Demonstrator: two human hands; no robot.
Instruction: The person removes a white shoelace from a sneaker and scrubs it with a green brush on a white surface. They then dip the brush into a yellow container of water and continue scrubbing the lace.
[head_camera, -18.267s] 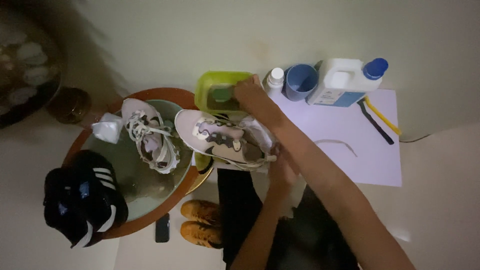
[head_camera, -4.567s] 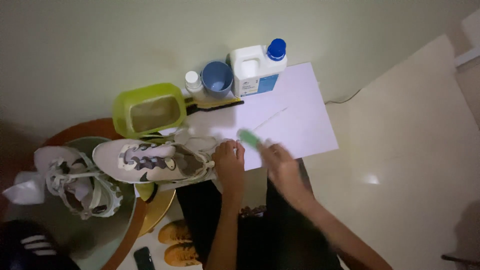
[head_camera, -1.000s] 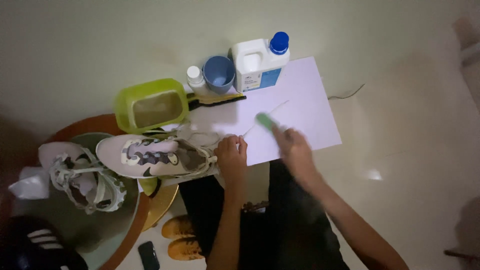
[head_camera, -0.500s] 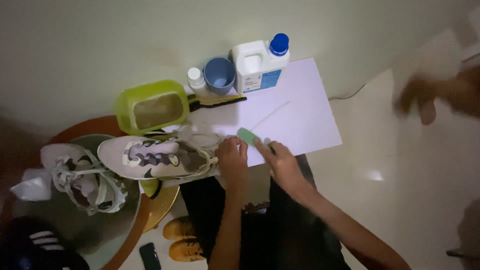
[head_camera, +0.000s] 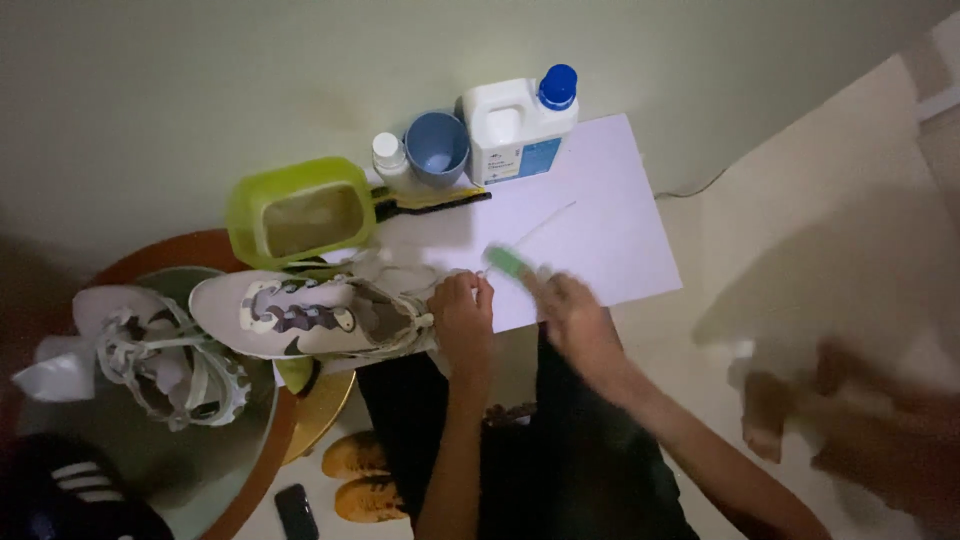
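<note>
Since half a second ago the right hand (head_camera: 570, 315) is carrying the small green brush (head_camera: 508, 263) outward over the white paper sheet (head_camera: 600, 220), away from the shoe's heel, its fingers closed on the blurred handle. Meanwhile the left hand (head_camera: 462, 318) is gripping the heel of the pale grey lace-up sneaker (head_camera: 310, 318), which is lying on its side over the right edge of the round wooden surface (head_camera: 270, 450), just below the lime-green plastic tub (head_camera: 298, 212).

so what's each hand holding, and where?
Left hand grips the heel end of the shoe. Right hand holds a green brush by its near end; blurred, so the exact grip can't be told.
</note>
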